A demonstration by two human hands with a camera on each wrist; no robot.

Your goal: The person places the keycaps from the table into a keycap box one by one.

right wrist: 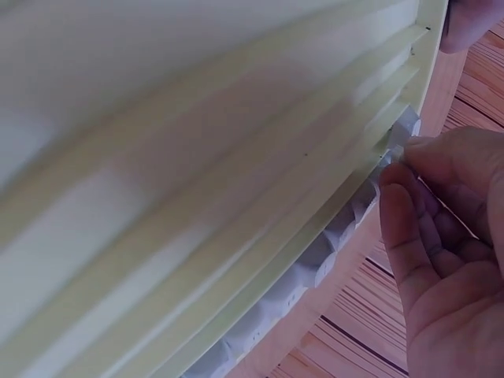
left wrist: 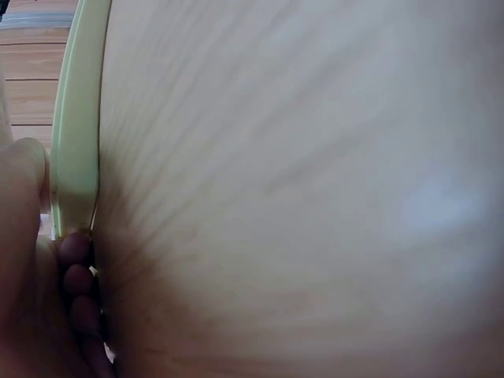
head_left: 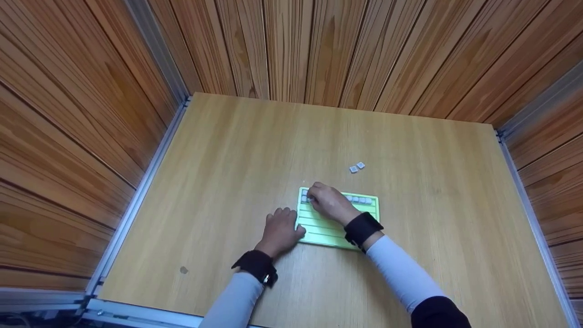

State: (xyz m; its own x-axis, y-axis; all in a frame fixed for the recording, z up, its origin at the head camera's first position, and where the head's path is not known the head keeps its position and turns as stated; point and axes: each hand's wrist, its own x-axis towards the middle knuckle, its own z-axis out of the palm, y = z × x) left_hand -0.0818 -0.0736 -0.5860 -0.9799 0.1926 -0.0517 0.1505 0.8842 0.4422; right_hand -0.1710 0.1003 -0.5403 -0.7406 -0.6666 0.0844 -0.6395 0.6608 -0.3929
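Observation:
A light green board (head_left: 319, 234) with raised parallel ridges lies flat on the table. Small white square tiles (head_left: 362, 200) stand in a row along its far edge; the right wrist view shows the white tiles (right wrist: 272, 307) too. My right hand (head_left: 331, 202) is over the left part of that row. Between thumb and index finger, the right hand (right wrist: 449, 228) pinches a small white tile, mostly covered by the fingertips. My left hand (head_left: 281, 230) grips the board's near left edge, its thumb over the rim and fingers alongside. The left wrist view shows the board's side (left wrist: 77, 134) against the fingers.
Two loose white tiles (head_left: 357, 167) lie on the table beyond the board. A small dark spot (head_left: 183, 270) marks the tabletop at front left. Wood-panelled walls (head_left: 291, 50) enclose the back and sides, with metal rails (head_left: 150, 177) along the table's edges.

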